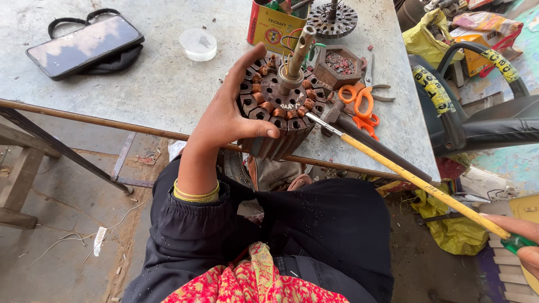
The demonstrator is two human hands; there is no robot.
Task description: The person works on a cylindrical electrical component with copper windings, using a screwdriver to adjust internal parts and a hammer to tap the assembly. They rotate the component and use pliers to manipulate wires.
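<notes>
A: Where does the round dark metal motor core with copper-wound slots (pixel 278 106) sit?

B: At the near edge of the grey worktable (pixel 151 84), its brass-coloured shaft (pixel 297 53) standing up, tilted a little. The left hand (pixel 227 115) cups the core's left side, fingers spread, thumb pressed across the near rim.

A: And the other hand?

B: The right hand (pixel 525 241) shows only at the frame's edge, fingers closed on the green grip of a long yellow-shafted screwdriver (pixel 415 182). Its steel tip reaches the core's right rim, at the windings.

A: What might go wrong?

B: I'd judge the tip could skid off the slot and nick the copper coils, since it comes in at a shallow slant from far back. The core sits close to the table's edge, so a hard push might shove it toward the lap. The thumb lies near the tip's line too.

A: Anything just beside the core?

B: Orange-handled scissors (pixel 359 104) to its right, a hexagonal wooden dish of small parts (pixel 339 64) behind, a yellow tin (pixel 275 25) further behind, and a black phone (pixel 84 45) well to the left.
</notes>
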